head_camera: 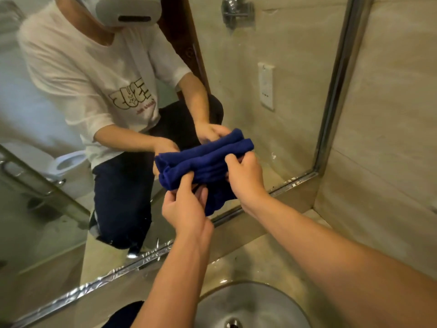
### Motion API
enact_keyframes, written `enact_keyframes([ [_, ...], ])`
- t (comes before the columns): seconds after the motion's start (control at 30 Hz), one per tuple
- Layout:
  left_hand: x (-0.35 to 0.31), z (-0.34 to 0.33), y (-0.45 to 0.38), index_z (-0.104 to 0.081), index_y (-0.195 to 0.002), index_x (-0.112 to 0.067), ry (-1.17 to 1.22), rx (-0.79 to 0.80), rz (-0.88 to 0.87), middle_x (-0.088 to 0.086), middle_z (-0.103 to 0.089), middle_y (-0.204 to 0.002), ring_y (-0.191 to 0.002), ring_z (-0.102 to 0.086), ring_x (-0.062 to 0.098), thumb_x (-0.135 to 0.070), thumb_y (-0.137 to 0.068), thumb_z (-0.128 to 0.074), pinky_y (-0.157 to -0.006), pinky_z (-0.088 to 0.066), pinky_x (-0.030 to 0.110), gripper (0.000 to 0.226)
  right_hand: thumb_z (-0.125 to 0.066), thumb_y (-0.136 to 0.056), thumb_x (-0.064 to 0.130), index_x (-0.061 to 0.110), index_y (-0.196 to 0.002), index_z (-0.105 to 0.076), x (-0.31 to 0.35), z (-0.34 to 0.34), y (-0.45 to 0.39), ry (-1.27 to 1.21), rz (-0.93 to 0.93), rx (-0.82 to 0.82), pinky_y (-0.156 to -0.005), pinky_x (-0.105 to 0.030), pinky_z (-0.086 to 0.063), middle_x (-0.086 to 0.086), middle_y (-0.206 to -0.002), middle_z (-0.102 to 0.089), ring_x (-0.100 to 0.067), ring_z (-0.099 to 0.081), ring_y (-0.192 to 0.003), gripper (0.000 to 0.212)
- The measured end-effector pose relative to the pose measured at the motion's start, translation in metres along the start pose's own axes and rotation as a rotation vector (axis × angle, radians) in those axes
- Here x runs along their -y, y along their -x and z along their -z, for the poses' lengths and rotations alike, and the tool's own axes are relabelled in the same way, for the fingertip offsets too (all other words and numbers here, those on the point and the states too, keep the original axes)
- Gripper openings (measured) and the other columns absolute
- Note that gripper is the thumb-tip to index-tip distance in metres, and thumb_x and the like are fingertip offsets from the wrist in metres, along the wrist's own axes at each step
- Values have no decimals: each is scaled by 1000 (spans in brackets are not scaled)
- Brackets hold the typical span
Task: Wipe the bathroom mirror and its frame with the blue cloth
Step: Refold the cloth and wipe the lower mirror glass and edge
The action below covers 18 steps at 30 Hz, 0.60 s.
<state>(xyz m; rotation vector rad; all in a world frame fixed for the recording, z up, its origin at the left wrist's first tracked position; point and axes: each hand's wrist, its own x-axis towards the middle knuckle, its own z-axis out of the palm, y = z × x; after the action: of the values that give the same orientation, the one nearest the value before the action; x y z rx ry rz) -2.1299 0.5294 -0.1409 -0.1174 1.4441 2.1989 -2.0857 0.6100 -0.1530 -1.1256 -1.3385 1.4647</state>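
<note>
A folded dark blue cloth (203, 162) hangs in the air just in front of the mirror (272, 55), near its lower right part. My left hand (186, 207) pinches the cloth's lower left fold with thumb and fingers. My right hand (246, 176) grips its right end. A loose part of the cloth droops between my hands. The mirror's silver metal frame (340, 74) runs down the right side and along the bottom edge (106, 275). The glass reflects me holding the cloth.
A round metal sink basin (250, 306) with a drain sits below my arms in a beige stone counter (260, 256). A tiled beige wall (390, 138) stands right of the mirror. Reflected in the glass are a toilet, a wall socket and a chrome fitting.
</note>
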Motion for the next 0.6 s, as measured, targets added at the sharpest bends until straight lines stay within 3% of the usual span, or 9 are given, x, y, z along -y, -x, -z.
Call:
enact_keyframes([
  [0.27, 5, -18, 5, -59, -87, -15, 113, 25, 147, 11, -72, -100, -93, -72, 23, -10, -84, -74, -81, -61, 35, 16, -50, -80, 32, 15, -116, -61, 10, -5, -5, -68, -35, -237, -86, -48, -57, -3, -102, -70, -21, -68, -93, 41],
  [0.37, 2, -10, -2, -58, -91, -7, 111, 54, 154, 15, -71, -100, -91, -72, 24, -12, -82, -77, -71, -61, 28, 22, -48, -91, 26, 14, -118, -57, 7, -22, 3, -22, -20, -335, -89, -40, -54, 1, -105, -67, -20, -66, -96, 31],
  [0.5, -6, 14, -16, -65, -91, -6, 86, 48, 121, 3, -72, -78, -70, -70, 15, -13, -80, -78, -69, -61, 30, 19, -38, -97, 23, 11, -128, -45, 2, -57, 17, 104, -4, -445, -94, -37, -46, -8, -122, -58, -29, -58, -106, 34],
  [0.6, -21, 48, -29, -68, -89, -15, 89, 49, 85, -3, -71, -71, -70, -71, 14, -13, -81, -77, -67, -59, 28, 12, -36, -97, 24, 14, -118, -44, -4, -91, 39, 152, -14, -446, -96, -43, -47, -12, -123, -59, -32, -59, -106, 25],
])
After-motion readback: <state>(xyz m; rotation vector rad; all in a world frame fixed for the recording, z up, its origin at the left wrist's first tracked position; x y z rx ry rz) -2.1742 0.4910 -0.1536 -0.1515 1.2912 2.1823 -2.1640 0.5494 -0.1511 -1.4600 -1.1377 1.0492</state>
